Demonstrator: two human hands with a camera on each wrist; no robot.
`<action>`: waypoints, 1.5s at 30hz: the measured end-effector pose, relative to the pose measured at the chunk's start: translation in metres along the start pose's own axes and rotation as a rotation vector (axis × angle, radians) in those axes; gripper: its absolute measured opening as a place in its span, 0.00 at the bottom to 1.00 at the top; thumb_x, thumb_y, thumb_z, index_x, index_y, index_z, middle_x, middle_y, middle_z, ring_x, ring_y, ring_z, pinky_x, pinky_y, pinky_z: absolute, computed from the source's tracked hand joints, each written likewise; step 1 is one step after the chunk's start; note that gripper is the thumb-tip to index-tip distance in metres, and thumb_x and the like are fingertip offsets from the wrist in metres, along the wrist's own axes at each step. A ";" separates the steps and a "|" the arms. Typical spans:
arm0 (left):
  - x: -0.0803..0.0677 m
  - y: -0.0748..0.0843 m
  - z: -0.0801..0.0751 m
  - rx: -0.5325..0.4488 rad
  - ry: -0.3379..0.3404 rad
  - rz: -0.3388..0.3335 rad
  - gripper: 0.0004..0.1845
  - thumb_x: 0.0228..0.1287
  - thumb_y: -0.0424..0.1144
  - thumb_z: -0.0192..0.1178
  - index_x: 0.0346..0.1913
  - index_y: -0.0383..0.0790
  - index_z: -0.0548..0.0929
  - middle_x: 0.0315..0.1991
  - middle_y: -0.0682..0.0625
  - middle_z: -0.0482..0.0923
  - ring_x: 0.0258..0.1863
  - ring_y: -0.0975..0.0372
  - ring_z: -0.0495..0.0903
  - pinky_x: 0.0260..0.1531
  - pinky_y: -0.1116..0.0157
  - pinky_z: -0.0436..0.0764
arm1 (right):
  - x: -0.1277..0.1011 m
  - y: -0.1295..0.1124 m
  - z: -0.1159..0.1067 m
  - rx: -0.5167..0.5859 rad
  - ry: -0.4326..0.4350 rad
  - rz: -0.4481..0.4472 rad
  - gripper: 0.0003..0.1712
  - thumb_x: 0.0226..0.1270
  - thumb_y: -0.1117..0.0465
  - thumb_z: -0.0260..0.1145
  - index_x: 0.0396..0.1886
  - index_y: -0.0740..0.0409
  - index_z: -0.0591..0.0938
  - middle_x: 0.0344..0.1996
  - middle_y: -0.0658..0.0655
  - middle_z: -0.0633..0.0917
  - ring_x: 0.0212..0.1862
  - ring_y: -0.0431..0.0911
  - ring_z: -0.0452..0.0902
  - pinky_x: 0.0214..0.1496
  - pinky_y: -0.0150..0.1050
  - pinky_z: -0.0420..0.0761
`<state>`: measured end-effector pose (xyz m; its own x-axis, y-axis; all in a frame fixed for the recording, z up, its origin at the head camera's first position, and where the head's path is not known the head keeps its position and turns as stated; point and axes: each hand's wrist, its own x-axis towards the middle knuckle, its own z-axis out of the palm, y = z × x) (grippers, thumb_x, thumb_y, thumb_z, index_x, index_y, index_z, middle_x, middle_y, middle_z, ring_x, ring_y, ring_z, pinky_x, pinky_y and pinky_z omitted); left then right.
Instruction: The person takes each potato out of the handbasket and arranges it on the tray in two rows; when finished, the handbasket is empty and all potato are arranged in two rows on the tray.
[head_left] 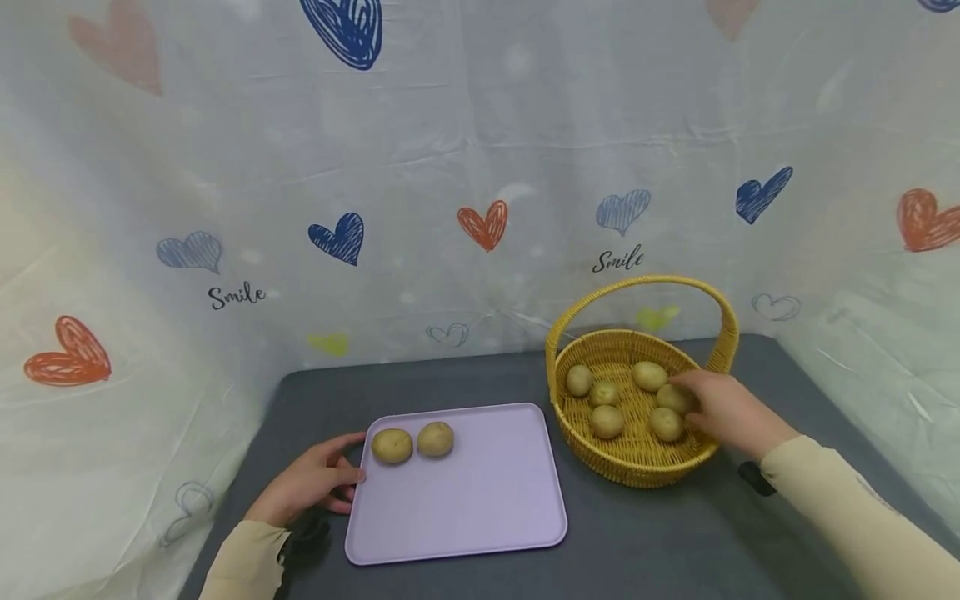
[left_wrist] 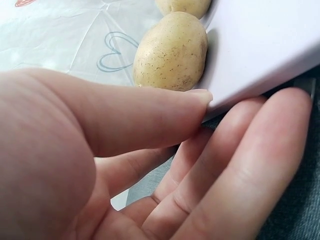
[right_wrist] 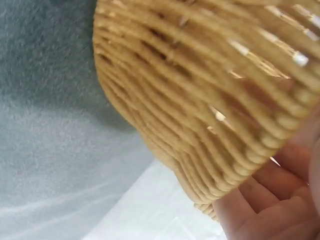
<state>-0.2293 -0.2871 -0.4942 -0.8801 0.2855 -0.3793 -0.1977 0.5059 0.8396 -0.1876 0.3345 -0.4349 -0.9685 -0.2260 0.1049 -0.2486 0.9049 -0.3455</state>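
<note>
A lilac tray (head_left: 480,500) lies on the table with two potatoes (head_left: 392,447) at its far left corner. My left hand (head_left: 311,479) holds the tray's left edge; in the left wrist view the thumb (left_wrist: 150,112) meets the rim and the other fingers curl at its side and below. On the right stands a yellow wicker basket (head_left: 637,477) with several potatoes (head_left: 607,422) inside. My right hand (head_left: 731,408) reaches over its right rim, fingers round a potato (head_left: 677,398). From the right wrist, the basket wall (right_wrist: 200,100) hides the fingertips and that potato.
The basket's tall arched handle (head_left: 645,282) rises over it, close to my right hand. Both things stand on a dark grey tabletop (head_left: 480,379). A pale curtain (head_left: 420,167) printed with hearts hangs behind and at both sides.
</note>
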 end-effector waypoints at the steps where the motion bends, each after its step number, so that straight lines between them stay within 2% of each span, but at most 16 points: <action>1: -0.001 0.000 0.000 -0.001 0.004 -0.001 0.45 0.71 0.35 0.71 0.85 0.34 0.59 0.38 0.42 0.82 0.33 0.56 0.85 0.33 0.54 0.93 | 0.002 0.000 0.001 -0.003 -0.004 0.000 0.30 0.60 0.74 0.77 0.64 0.71 0.83 0.53 0.68 0.89 0.55 0.67 0.86 0.54 0.62 0.87; 10: -0.001 0.002 0.000 -0.005 0.012 -0.015 0.45 0.70 0.36 0.72 0.85 0.35 0.60 0.38 0.41 0.83 0.34 0.56 0.87 0.33 0.55 0.93 | 0.010 0.002 0.008 -0.056 -0.025 -0.004 0.27 0.59 0.77 0.75 0.60 0.72 0.84 0.48 0.67 0.89 0.50 0.66 0.87 0.50 0.61 0.88; 19: -0.003 0.003 0.002 -0.023 0.009 -0.026 0.45 0.70 0.36 0.72 0.85 0.36 0.60 0.39 0.41 0.83 0.34 0.56 0.88 0.32 0.56 0.93 | 0.015 0.005 0.013 -0.037 0.001 0.005 0.24 0.56 0.80 0.72 0.55 0.69 0.87 0.42 0.62 0.89 0.44 0.59 0.87 0.42 0.54 0.87; 28: -0.004 0.004 0.002 -0.002 0.030 -0.032 0.45 0.70 0.35 0.72 0.84 0.36 0.61 0.39 0.41 0.83 0.34 0.55 0.88 0.33 0.55 0.93 | 0.017 0.004 0.015 -0.052 0.021 -0.003 0.24 0.53 0.81 0.71 0.52 0.70 0.88 0.41 0.62 0.88 0.41 0.56 0.86 0.39 0.52 0.86; 35: -0.004 0.004 0.003 -0.002 0.026 -0.021 0.45 0.70 0.35 0.72 0.84 0.35 0.61 0.40 0.41 0.83 0.34 0.56 0.87 0.32 0.55 0.93 | 0.018 0.007 0.019 -0.044 0.057 -0.022 0.15 0.61 0.72 0.77 0.48 0.68 0.89 0.38 0.59 0.90 0.40 0.54 0.86 0.42 0.53 0.86; 40: -0.003 0.003 0.002 -0.008 0.024 -0.023 0.45 0.70 0.35 0.72 0.84 0.35 0.61 0.39 0.41 0.83 0.33 0.56 0.87 0.32 0.55 0.93 | 0.017 0.005 0.016 -0.034 0.042 -0.008 0.16 0.62 0.67 0.79 0.50 0.66 0.90 0.38 0.56 0.90 0.39 0.49 0.84 0.39 0.47 0.83; 45: -0.003 0.004 0.002 -0.013 0.030 -0.034 0.45 0.69 0.35 0.73 0.84 0.37 0.62 0.39 0.41 0.83 0.34 0.56 0.87 0.33 0.56 0.93 | 0.016 -0.006 0.004 -0.013 0.073 0.012 0.20 0.64 0.64 0.79 0.54 0.67 0.89 0.43 0.62 0.92 0.43 0.55 0.87 0.43 0.54 0.85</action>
<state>-0.2267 -0.2841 -0.4911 -0.8854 0.2439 -0.3957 -0.2329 0.5039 0.8318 -0.2015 0.3240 -0.4354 -0.9674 -0.1891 0.1685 -0.2366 0.9121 -0.3348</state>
